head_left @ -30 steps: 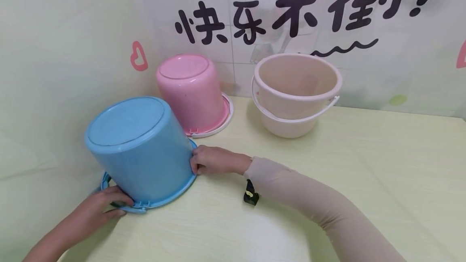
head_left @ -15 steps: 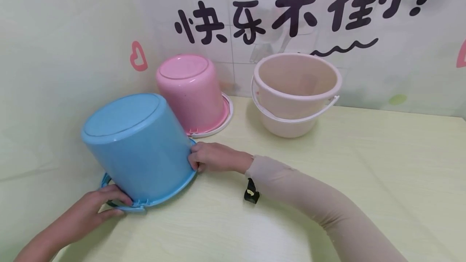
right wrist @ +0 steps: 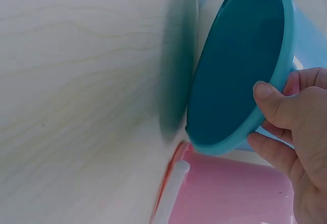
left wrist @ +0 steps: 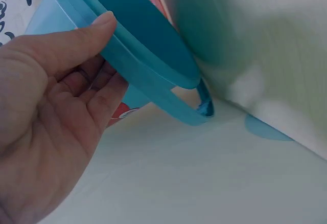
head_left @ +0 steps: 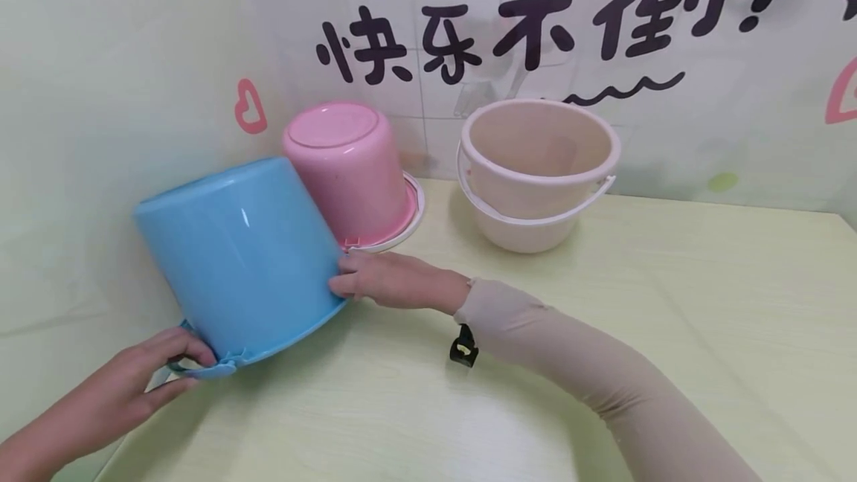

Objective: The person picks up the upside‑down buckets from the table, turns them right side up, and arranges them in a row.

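Observation:
A blue bucket, bottom up and tilted away, stands at the left of the head view with its near rim raised off the table. My left hand pinches its rim and handle at the near left; in the left wrist view the thumb lies over the rim and the fingers sit on the other side. On the right side of the bucket, my right hand grips the rim. The right wrist view shows that thumb inside the opening and the fingers outside, with the dark inner wall in sight.
Behind the blue bucket a pink bucket stands upside down, close to it. A pale beige bucket stands upright farther right, its white handle lowered. Walls rise at the left and back of the pale wooden table. A black wrist strap hangs below the right sleeve.
Both hands have lifted the blue bucket's near rim and tipped it back and to the left. Its flat bottom has turned mostly out of sight. The other buckets have stayed put.

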A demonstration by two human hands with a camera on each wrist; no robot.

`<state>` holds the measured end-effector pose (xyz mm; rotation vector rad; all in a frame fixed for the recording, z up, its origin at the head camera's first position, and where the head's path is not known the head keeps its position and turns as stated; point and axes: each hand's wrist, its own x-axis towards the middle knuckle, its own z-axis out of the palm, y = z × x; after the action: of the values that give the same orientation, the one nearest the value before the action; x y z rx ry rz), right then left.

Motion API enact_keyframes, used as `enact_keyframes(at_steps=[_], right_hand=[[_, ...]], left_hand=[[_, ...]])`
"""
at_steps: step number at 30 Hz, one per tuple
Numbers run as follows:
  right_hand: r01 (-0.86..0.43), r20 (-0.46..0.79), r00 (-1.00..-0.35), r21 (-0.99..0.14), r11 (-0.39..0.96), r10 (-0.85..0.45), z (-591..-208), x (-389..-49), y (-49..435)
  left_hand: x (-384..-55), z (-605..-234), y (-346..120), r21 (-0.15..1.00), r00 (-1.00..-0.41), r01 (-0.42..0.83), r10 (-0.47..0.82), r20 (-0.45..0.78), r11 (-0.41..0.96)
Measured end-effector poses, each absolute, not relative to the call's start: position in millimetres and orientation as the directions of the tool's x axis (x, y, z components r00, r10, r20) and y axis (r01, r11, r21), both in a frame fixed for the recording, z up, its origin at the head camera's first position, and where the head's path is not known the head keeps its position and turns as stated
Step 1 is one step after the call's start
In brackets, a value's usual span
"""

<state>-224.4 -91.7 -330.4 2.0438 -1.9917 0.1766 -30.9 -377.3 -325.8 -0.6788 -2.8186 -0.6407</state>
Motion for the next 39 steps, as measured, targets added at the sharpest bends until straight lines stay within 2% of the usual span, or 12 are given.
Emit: enact_keyframes(at_steps=[9,19,28,39], right_hand=[[-0.989,0.297,0.056,0.145,-0.013,-0.953,-318,-221,-83],[-0.989,0.285,0.051,0.148,-0.008,-0.957,-303,-215,-71],[-0.996,0.302,0.023,0.091,0.005,-0.953,-280,-210,-53],[-0.993,0.348,0.007,0.112,0.034,-0.937,-247,-207,-28]], left_hand=[[-28,-310,-365,0.279,-0.879,0.454,0.374,0.297,0.846],[-24,-295,-353,0.255,-0.873,0.44,0.343,0.346,0.861],[-26,-274,-341,0.237,-0.804,0.546,0.424,0.416,0.803],[-32,-246,-330,0.215,-0.791,0.562,0.443,0.423,0.799]])
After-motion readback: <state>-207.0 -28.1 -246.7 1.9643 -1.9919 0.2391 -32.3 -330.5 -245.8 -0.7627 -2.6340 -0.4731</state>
